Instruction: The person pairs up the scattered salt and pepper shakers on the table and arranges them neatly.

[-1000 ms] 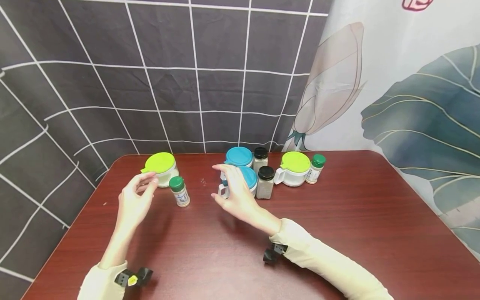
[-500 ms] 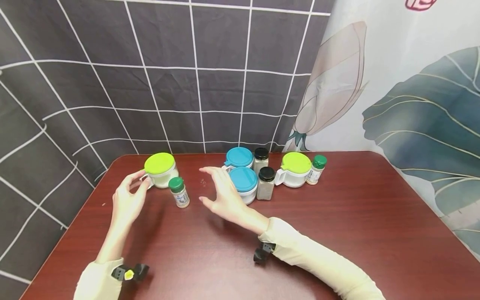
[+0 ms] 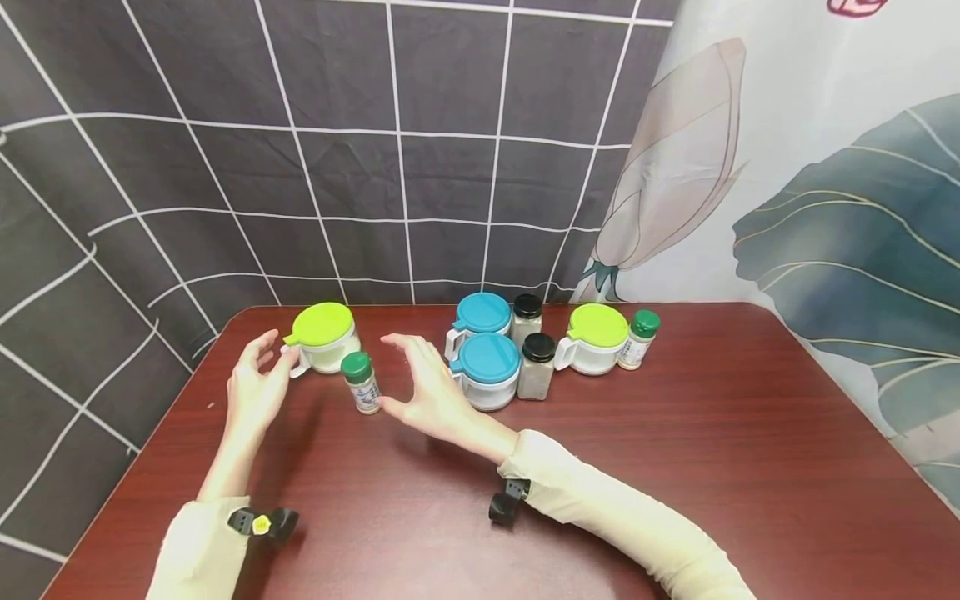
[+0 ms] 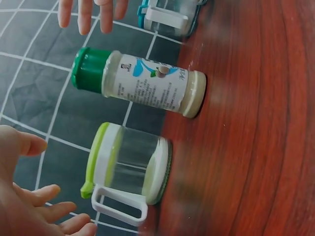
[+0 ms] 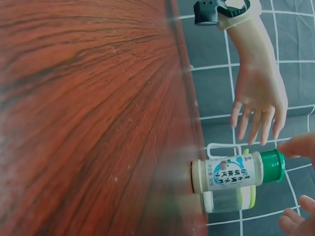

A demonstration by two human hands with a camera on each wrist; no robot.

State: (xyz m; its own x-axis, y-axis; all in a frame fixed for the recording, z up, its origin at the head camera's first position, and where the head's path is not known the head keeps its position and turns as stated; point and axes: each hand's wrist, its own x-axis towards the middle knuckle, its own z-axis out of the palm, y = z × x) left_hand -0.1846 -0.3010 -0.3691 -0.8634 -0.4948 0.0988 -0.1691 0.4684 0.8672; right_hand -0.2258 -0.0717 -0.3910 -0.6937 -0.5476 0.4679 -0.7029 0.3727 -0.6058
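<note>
At the left back, a seasoning jar with a lime lid (image 3: 322, 325) stands upright, its white handle (image 4: 119, 204) turned toward my left hand (image 3: 257, 387). That hand is just left of the handle, thumb and fingers spread around a gap, holding nothing. A shaker bottle with a green cap (image 3: 362, 385) stands in front and to the right of this jar; its label shows in both wrist views. My right hand (image 3: 437, 402) has its thumb tip right at the shaker's right side in the head view, fingers spread. Its fingers (image 4: 84, 17) appear at the top of the left wrist view.
Two blue-lidded jars (image 3: 487, 358) stand behind and right of my right hand, beside two black-capped bottles (image 3: 536, 367). Farther right are another lime-lidded jar (image 3: 592, 340) and a second green-capped shaker (image 3: 637, 342). A grid-patterned cloth (image 3: 442, 179) hangs behind the red-brown table (image 3: 675, 467).
My right hand has moved left from in front of the blue-lidded jars to the green-capped shaker. My left hand has drawn back left from the lime-lidded jar, uncovering its handle.
</note>
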